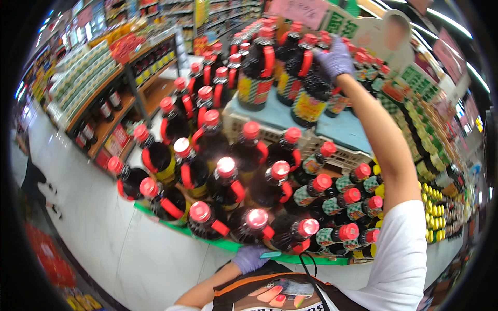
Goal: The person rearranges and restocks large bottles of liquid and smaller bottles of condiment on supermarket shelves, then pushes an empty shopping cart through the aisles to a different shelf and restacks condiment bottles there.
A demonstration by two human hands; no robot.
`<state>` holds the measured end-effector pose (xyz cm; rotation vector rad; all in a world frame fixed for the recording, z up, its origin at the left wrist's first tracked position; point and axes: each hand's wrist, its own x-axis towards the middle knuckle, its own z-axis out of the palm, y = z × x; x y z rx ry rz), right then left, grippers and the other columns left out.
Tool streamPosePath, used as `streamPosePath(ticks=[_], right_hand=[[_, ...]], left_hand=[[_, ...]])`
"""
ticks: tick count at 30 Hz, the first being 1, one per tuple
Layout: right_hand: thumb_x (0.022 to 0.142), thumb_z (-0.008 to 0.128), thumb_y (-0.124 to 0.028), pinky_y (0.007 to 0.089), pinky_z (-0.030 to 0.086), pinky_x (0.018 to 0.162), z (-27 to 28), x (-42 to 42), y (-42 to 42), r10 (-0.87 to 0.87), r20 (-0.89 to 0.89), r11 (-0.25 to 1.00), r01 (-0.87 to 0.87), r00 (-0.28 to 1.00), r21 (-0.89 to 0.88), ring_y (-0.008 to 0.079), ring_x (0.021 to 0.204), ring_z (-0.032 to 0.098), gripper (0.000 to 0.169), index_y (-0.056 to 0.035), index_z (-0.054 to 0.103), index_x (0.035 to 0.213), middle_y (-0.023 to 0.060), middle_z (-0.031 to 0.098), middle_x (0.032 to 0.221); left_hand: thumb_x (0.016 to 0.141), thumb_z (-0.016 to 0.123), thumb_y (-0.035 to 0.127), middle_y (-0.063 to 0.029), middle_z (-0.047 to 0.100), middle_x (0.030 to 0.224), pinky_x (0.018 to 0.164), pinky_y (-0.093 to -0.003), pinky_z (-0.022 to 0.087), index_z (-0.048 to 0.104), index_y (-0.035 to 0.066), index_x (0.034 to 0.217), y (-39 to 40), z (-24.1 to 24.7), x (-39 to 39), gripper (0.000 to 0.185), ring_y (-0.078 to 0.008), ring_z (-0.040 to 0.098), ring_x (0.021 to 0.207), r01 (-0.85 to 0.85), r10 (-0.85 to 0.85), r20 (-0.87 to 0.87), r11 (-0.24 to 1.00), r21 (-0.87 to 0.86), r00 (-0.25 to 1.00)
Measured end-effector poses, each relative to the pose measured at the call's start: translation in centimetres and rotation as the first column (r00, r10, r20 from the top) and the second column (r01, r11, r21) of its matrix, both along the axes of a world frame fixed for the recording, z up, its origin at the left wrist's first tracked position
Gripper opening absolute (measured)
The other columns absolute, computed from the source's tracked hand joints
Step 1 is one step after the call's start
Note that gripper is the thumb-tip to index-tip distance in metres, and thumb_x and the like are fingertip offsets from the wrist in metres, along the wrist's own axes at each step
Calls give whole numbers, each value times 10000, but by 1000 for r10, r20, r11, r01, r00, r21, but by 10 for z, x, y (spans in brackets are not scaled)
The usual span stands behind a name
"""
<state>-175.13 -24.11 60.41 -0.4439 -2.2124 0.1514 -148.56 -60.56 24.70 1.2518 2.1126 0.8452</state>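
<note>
My right hand (337,60), in a thin purple glove, reaches to the raised rear stand. Its fingers are around the top of a large dark sauce bottle (310,102) with a yellow label, which leans slightly; its cap is hidden by the hand. Beside it stand more dark bottles with red caps and red handles, such as a handled bottle (255,83). Low in front of my apron, my left hand (250,259), also gloved, holds a small teal object (270,254) whose kind I cannot tell. In front of me are rows of red-capped handled bottles (225,182).
Light blue boards (342,132) over cream plastic crates (268,134) form the raised level. Smaller green-labelled bottles (330,206) fill the right side. A green edge strip (221,243) borders the display. Wooden shelves (109,132) stand left across a tiled aisle (97,229). A pink sign (297,13) hangs behind.
</note>
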Motion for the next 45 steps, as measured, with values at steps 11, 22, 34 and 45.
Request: streamPosePath(ticks=[11, 22, 34, 45], right_hand=[[668, 812, -390, 357, 473, 860, -30, 6, 26, 51, -255, 886, -162, 965, -435, 257, 965, 629, 655, -12, 571, 1146, 159, 656, 1052], [664, 785, -225, 426, 385, 1015, -9, 3, -50, 408, -162, 803, -269, 898, 532, 338, 1194, 465, 719, -104, 470, 1299, 141, 512, 1259], [705, 813, -328, 511, 495, 838, -40, -69, -111, 414, 109, 534, -144, 904, -833, 271, 1083, 578, 741, -159, 447, 1326, 77, 566, 1248], [753, 772, -362, 421, 495, 814, -43, -76, -98, 695, 91, 441, -322, 714, -838, 203, 1082, 542, 631, -223, 469, 1288, 26, 567, 1209]], left_hand=[[895, 525, 400, -96, 664, 998, 747, -414, 522, 654, 294, 1133, 0, 1, -4, 291, -315, 645, 866, 62, -64, 22, 994, 95, 998], [913, 513, 364, -139, 635, 1029, 772, -428, 507, 605, 272, 1208, 1, -23, -5, 322, -340, 625, 889, 137, -148, 88, 983, 122, 985], [890, 556, 322, -134, 643, 1011, 775, -423, 510, 602, 234, 1205, -3, -5, -10, 331, -353, 626, 881, 125, -151, 159, 979, 164, 976], [910, 490, 447, -87, 663, 1038, 707, -399, 533, 531, 341, 1281, -1, -21, -9, 387, -309, 654, 840, 180, -182, 145, 983, 23, 973]])
